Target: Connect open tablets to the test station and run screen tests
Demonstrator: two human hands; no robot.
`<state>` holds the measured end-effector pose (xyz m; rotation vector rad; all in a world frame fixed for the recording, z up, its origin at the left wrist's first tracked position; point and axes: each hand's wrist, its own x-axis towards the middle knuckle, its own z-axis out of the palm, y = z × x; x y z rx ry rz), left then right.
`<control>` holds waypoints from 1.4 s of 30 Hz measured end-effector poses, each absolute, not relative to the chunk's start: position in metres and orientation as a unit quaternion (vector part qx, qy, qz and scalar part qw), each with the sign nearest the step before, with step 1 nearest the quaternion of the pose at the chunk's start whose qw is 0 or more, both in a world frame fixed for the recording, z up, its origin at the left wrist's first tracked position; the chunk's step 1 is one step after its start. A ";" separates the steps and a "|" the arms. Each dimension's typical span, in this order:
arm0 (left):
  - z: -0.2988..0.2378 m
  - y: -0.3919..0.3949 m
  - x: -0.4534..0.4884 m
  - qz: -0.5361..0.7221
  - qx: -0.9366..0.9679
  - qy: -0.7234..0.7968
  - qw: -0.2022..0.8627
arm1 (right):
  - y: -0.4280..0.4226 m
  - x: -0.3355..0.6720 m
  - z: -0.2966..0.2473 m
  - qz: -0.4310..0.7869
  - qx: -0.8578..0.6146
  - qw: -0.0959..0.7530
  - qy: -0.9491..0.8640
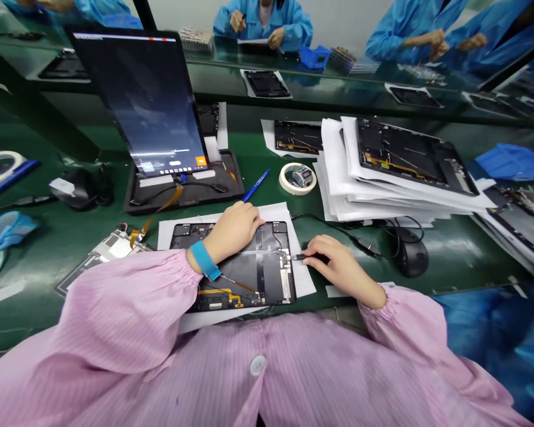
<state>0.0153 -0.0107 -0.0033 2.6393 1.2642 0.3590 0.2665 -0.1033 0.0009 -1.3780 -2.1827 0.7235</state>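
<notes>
In front of me, a black tablet housing point(244, 270) with its inner parts bare lies on white paper point(305, 279). Across its upper edge rests my left hand point(237, 228), fingers bent and gripping that edge; the fingertips are partly hidden. A blue band point(205, 260) circles the left wrist. My right hand point(331, 264) pinches a small black cable plug point(299, 257) between thumb and fingers. The plug's tip is at the housing's right edge, by a small circuit board; whether it is seated I cannot tell.
A lit tablet screen point(146, 107) stands in a black tray point(182, 193) at back left. A blue pen point(256, 185) and tape roll point(297, 178) lie behind the housing. Right are stacked papers with housings point(418, 157) and a mouse point(412, 252). People in blue sit across.
</notes>
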 end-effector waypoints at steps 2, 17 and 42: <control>-0.003 -0.010 0.015 0.121 0.891 0.426 0.099 | -0.102 0.264 -0.003 0.238 -0.481 0.203 -0.819; -0.003 -0.009 0.014 0.132 0.888 0.426 0.115 | -0.099 0.266 0.001 0.198 -0.473 0.199 -0.835; 0.001 -0.001 0.011 0.139 0.847 0.451 0.245 | -0.116 0.249 -0.019 0.001 -0.432 0.132 -0.892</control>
